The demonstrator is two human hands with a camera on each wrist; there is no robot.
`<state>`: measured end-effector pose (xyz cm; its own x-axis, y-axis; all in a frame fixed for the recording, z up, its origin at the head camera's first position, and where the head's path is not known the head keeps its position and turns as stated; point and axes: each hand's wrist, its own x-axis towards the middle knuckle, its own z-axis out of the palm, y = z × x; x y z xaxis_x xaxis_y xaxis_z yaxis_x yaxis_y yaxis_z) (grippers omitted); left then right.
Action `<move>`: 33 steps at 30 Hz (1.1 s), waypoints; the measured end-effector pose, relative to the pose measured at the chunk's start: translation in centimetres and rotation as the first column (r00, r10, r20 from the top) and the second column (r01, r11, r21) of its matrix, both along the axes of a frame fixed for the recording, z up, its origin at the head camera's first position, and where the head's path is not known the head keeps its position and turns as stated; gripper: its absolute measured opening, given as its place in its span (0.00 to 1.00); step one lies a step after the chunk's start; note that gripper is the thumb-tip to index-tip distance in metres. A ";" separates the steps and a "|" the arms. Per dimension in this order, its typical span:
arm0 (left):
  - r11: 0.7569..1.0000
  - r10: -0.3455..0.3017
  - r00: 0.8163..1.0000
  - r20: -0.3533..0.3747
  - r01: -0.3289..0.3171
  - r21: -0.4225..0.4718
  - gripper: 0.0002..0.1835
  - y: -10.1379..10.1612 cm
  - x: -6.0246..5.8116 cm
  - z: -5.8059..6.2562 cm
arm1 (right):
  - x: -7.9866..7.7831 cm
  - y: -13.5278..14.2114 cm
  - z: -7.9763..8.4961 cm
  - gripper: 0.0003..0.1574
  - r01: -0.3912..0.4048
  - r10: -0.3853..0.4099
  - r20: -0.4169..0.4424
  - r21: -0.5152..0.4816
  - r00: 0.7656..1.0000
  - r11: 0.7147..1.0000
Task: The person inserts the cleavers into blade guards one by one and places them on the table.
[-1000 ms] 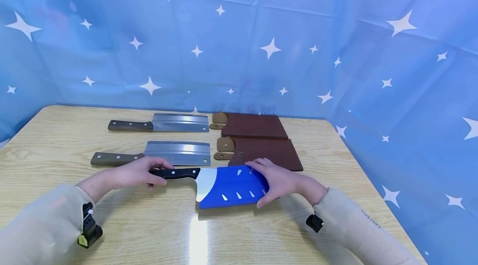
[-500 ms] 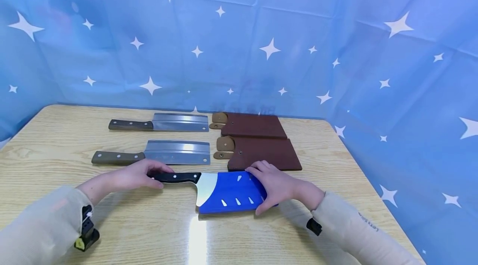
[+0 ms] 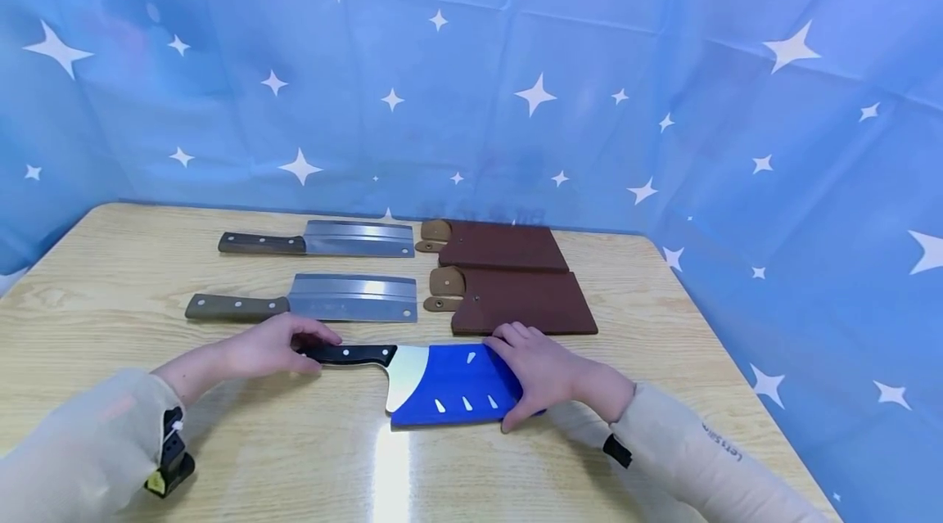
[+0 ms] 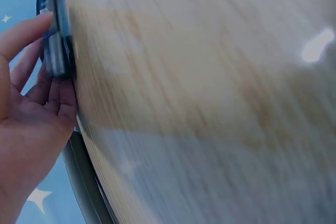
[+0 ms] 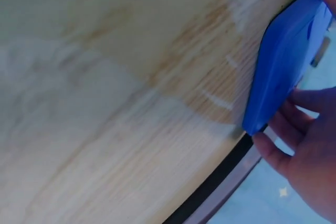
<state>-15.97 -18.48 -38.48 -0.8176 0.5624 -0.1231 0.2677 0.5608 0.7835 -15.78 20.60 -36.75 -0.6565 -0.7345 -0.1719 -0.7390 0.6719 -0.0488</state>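
A cleaver with a black riveted handle (image 3: 357,354) lies level across the near middle of the table, its blade in a blue blade cover (image 3: 457,384) with small pale slots. A bare strip of blade (image 3: 404,376) shows beside the handle. My left hand (image 3: 276,347) holds the handle's butt end between thumb and fingers, and the left wrist view shows that handle end (image 4: 56,56) in its grasp. Spanning the cover's right end, my right hand (image 3: 545,371) grips it with the thumb on the near edge and fingers on the far edge. The cover (image 5: 278,66) hides part of those fingers.
Behind lie two bare cleavers, one with a grey-brown handle (image 3: 237,307) and one with a dark brown handle (image 3: 262,243). To their right are two brown leather sheaths, the nearer sheath (image 3: 526,302) and the farther sheath (image 3: 508,245). A blue star-patterned curtain (image 3: 471,130) backs the table.
Both hands have brought the covered cleaver slightly toward me and down onto the table. It now sits a little farther from the leather sheaths. Both hands keep their hold.
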 end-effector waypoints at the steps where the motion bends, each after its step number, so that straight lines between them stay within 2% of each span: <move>1: 1.000 -0.001 1.000 0.000 0.001 0.012 0.24 -0.1 -0.1 0.0 | 0.0 0.0 0.1 0.67 0.002 -0.002 0.003 0.003 1.000 1.000; 5: 0.998 0.003 0.999 0.032 -0.004 0.062 0.24 -0.7 -0.3 0.0 | -0.1 0.1 0.6 0.67 0.009 -0.009 0.046 -0.018 0.999 1.000; 8: 0.997 0.017 0.998 0.064 -0.022 0.076 0.25 -1.2 -0.4 0.4 | -0.3 0.4 1.2 0.63 0.010 -0.005 0.075 -0.063 0.997 0.998; 13: 0.993 0.033 0.998 0.062 -0.039 0.108 0.26 -1.8 -0.8 1.2 | -1.1 1.0 2.0 0.58 0.038 -0.025 0.102 -0.132 0.994 0.991; 17: 0.990 0.036 0.998 0.045 -0.042 0.132 0.25 -2.5 -1.2 1.7 | -2.3 1.9 2.6 0.59 0.136 -0.115 0.142 -0.149 0.983 0.979; 22: 0.987 0.101 0.994 0.051 -0.106 0.118 0.26 -3.9 -1.8 2.0 | -4.6 3.8 2.5 0.61 0.255 -0.229 0.150 -0.185 0.962 0.949; 29: 0.975 0.191 0.981 -0.013 -0.189 0.115 0.27 -6.2 -2.8 1.8 | -7.4 6.6 1.8 0.63 0.363 -0.331 0.172 -0.211 0.928 0.907; 33: 0.972 0.220 0.976 -0.004 -0.219 0.082 0.28 -7.3 -3.2 1.8 | -8.4 7.8 1.1 0.63 0.416 -0.383 0.189 -0.183 0.904 0.891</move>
<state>-19.13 -25.82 -36.71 -0.9232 0.3771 -0.0736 0.1555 0.5419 0.8259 -24.13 28.41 -35.63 -0.8819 -0.4449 -0.1558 -0.3842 0.8699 -0.3094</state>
